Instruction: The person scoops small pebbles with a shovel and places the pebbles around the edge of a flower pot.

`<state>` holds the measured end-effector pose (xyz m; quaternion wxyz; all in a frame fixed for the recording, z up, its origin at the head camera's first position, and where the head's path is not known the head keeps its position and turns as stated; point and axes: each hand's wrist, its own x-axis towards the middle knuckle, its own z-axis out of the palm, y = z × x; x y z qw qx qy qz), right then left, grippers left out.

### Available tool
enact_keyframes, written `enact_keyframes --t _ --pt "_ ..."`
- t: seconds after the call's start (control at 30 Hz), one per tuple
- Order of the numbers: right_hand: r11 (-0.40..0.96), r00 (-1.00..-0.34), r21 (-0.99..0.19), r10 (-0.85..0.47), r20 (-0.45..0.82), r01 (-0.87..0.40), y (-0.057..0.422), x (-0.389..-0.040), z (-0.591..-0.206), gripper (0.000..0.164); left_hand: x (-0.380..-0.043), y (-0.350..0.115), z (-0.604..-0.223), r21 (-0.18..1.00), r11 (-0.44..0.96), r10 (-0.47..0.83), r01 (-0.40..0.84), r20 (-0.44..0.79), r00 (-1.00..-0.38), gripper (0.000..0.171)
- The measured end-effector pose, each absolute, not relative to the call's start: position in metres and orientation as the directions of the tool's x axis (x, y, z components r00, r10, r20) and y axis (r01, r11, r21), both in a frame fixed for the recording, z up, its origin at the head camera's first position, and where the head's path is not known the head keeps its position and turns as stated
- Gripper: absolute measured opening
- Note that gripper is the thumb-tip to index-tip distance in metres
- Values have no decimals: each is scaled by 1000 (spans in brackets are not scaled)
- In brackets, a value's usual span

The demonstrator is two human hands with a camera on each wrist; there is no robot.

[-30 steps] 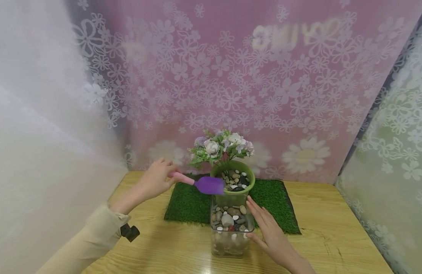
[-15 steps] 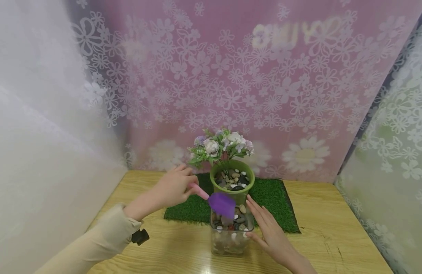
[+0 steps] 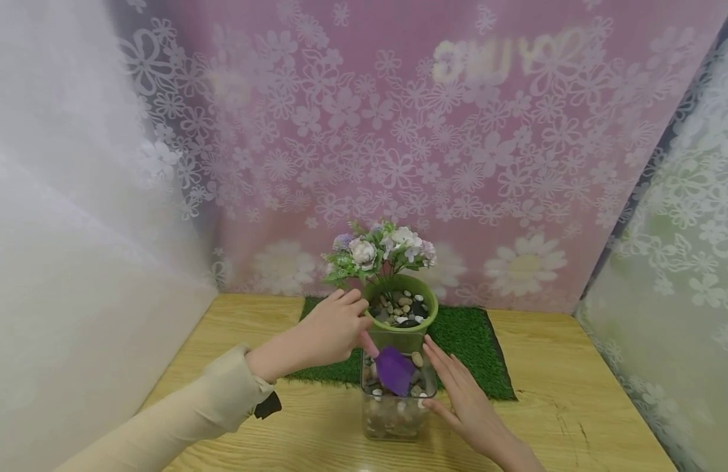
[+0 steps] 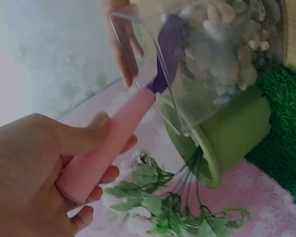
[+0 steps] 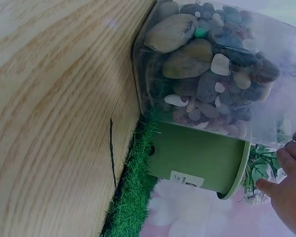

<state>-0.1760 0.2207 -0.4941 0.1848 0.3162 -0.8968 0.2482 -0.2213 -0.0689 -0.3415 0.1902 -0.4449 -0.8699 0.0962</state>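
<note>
My left hand (image 3: 331,328) grips the pink handle of a small trowel (image 4: 111,140). The trowel's purple blade (image 3: 395,371) points down inside a clear container (image 3: 393,416), at the pebbles (image 5: 202,64) in it. Whether the blade touches them I cannot tell. Against the container's right side rests my right hand (image 3: 464,400), its fingers straight along the rim. Just behind stands a green pot (image 3: 433,308) with pebbles inside and white and lilac flowers (image 3: 382,249) rising from it.
A mat of artificial grass (image 3: 473,354) lies under the pot on the wooden table (image 3: 565,380). A pink floral curtain (image 3: 399,131) hangs close behind the flowers, with pale sheets at the left and right sides.
My left hand has moved right and toward me, carrying the trowel from beside the pot's rim down into the clear container. The blade has tilted downward. My right hand stays in place.
</note>
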Motion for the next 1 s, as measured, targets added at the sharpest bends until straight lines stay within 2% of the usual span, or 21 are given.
enact_keyframes --t 0.17,0.3,0.43,0.63,0.8,1.0 --pt "682 -730 -320 -473 493 -658 221 -175 -494 85 -224 -76 -349 -339 587 810 736 253 -529 10" --pt "679 -724 -314 -477 497 -663 221 -175 -493 84 -224 -77 -356 -351 590 807 727 299 -510 6" --pt "677 -722 -316 -475 503 -665 219 -176 -493 84 -228 -77 -355 -267 584 808 766 287 -515 9" --pt "672 -725 -328 -469 505 -664 219 -175 -496 85 -232 -82 -358 -155 617 783 772 216 -583 12" --pt "674 -735 -341 -465 494 -655 220 -174 -496 85 -232 -82 -363 -66 656 745 752 211 -633 8" --pt "678 -734 -334 -465 494 -655 220 -175 -496 85 -233 -81 -361 -25 692 712 722 190 -676 6"
